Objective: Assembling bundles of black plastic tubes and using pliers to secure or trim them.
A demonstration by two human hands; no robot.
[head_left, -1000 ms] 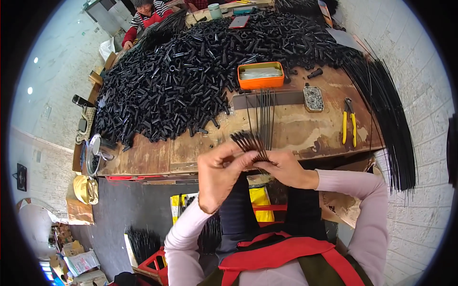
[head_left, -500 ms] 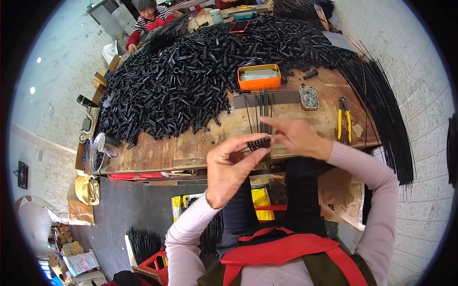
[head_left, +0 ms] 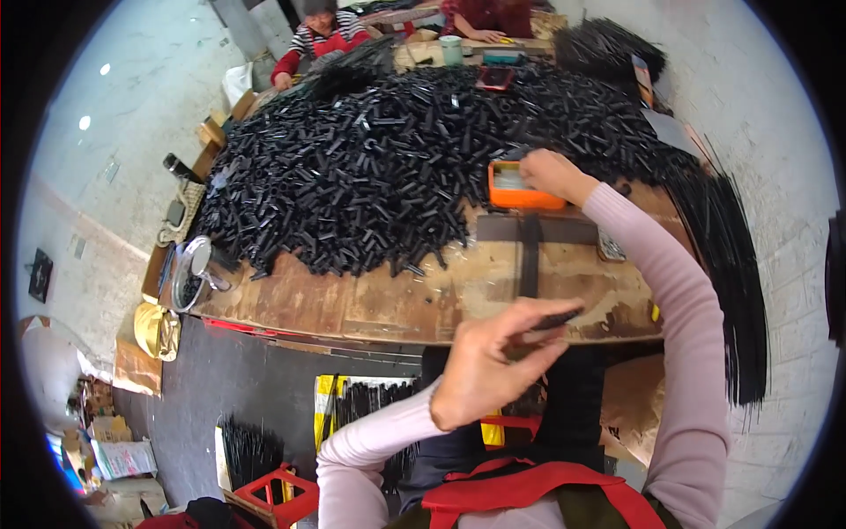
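My left hand [head_left: 493,363] is closed in a pinch above the table's near edge. Between its thumb and fingers is a short black ribbed piece [head_left: 557,319], blurred and partly covered. Farther off, my right hand [head_left: 557,175] reaches over the right end of an orange rectangular box [head_left: 527,199]. Its fingers are curled down, the tips hidden, so what they pinch cannot be made out. Pale thin sticks [head_left: 508,179] lie inside that box. Between the two hands, a narrow bundle of black rods [head_left: 529,256] lies across a flat dark strip [head_left: 495,229] on the table.
A big heap of short black tubes [head_left: 352,167] covers much of the wooden table [head_left: 352,304]. Long black rods [head_left: 736,282] hang off its right side. My right forearm partly covers a small tray [head_left: 610,249]. Two people [head_left: 330,40] work at the far side. A red crate [head_left: 280,494] stands low left.
My right hand has left the ribbed piece and moved away to the orange box. My left hand, still pinching the piece, appears lower and farther right. The whole view has shifted.
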